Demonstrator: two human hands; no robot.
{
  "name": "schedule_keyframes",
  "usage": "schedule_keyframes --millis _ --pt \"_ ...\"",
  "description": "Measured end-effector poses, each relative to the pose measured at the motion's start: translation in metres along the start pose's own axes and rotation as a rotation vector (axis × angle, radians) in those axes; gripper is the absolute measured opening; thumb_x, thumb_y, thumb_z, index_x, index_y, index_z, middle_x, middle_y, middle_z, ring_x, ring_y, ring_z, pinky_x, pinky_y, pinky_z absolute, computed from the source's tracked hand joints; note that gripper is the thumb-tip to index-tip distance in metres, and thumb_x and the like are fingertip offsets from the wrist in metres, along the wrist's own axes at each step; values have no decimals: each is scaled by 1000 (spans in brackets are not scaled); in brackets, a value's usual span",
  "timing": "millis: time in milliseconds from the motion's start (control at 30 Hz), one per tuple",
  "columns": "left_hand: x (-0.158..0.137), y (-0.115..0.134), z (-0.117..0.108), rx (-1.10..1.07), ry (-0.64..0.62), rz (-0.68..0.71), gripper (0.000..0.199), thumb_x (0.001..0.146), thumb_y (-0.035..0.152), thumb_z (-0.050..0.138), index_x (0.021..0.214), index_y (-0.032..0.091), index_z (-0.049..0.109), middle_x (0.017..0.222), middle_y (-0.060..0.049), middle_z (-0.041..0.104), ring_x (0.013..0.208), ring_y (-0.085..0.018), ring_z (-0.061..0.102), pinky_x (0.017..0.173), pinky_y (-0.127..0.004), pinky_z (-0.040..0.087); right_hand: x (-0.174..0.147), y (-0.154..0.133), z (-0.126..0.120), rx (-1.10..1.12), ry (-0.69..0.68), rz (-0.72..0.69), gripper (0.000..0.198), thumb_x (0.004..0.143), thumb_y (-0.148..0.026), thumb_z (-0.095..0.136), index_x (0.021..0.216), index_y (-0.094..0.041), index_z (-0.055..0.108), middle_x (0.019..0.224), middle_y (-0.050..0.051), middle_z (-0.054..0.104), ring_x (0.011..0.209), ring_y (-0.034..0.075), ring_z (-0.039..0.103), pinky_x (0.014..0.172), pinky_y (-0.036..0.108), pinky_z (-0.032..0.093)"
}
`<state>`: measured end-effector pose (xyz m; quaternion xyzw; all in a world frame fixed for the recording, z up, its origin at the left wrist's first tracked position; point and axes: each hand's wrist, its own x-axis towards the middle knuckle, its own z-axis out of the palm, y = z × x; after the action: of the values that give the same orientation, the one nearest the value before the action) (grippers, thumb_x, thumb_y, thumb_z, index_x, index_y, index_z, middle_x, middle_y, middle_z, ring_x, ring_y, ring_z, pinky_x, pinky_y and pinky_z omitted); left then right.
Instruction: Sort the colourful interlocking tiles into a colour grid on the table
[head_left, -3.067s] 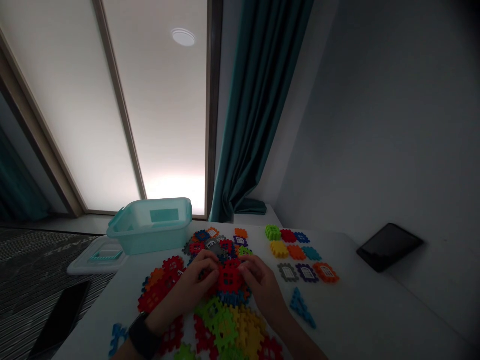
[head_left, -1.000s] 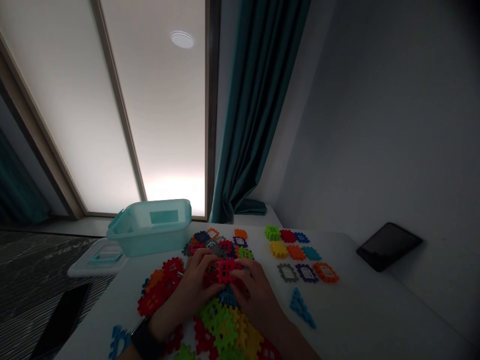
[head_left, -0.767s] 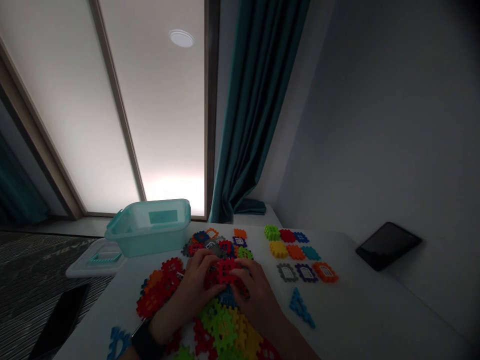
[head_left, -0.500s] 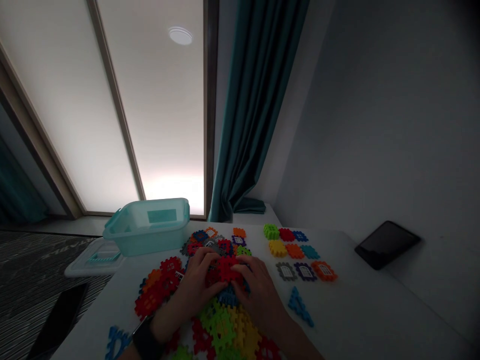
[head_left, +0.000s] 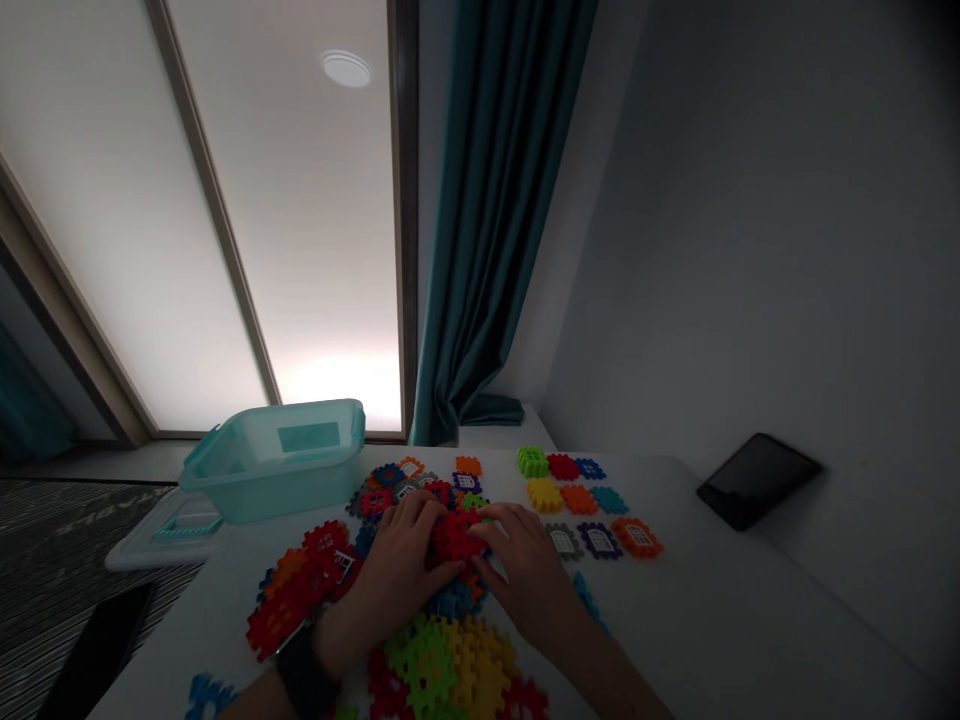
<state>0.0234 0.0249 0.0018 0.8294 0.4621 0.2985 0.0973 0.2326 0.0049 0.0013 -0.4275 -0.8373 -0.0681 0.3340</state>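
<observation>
Over the heap of notched plastic building tiles, my left hand [head_left: 401, 560], with a dark watch on the wrist, grips the left side of a red tile [head_left: 456, 537]. The fingers of my right hand [head_left: 529, 575] close on that tile's right edge. Part of the red tile is hidden by my fingers, and whether a second piece is joined to it I cannot tell. Green tiles [head_left: 427, 662] and yellow tiles [head_left: 484, 665] are piled just in front of my hands. More red tiles [head_left: 289, 605] lie left of my left wrist.
A teal box [head_left: 281, 490] stands at the back left beside its lid [head_left: 165, 535]. Sorted tiles lie in rows at the right, including a yellow stack [head_left: 544, 495] and an orange window tile [head_left: 637, 537]. A black tablet [head_left: 759, 480] is at the far right.
The view has shifted slightly. Both hands stay on the red tile, with small finger movements; my right forearm now covers more of the blue piece beside it.
</observation>
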Motion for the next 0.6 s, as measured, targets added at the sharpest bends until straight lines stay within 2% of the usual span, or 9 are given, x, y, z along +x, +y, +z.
schedule_keyframes --millis 167,333,500,600 --pt "17 8 10 31 -45 57 45 79 28 82 114 24 54 123 -9 58 118 -34 57 98 -49 45 -9 15 -5 -85 21 -10 22 92 -12 60 109 -26 63 114 9 68 110 30 63 96 51 52" --pt "34 22 27 45 -84 86 42 82 32 81 113 25 55 125 -9 58 118 -34 57 99 -48 45 -19 35 -17 -180 -6 -7 28 88 -9 64 111 -25 65 116 10 68 112 31 62 98 53 51" --pt "56 36 41 48 -127 127 41 82 32 81 113 23 55 125 -9 59 119 -33 57 100 -47 44 -34 71 -29 -210 -31 -17 31 91 -13 64 118 -29 66 121 7 68 117 30 60 100 51 49" --pt "71 41 47 63 -171 167 36 85 32 77 114 24 58 124 -8 61 117 -33 57 101 -49 43 -45 99 -32 -221 -10 41 27 93 -18 63 116 -30 68 122 7 69 118 30 60 99 51 50"
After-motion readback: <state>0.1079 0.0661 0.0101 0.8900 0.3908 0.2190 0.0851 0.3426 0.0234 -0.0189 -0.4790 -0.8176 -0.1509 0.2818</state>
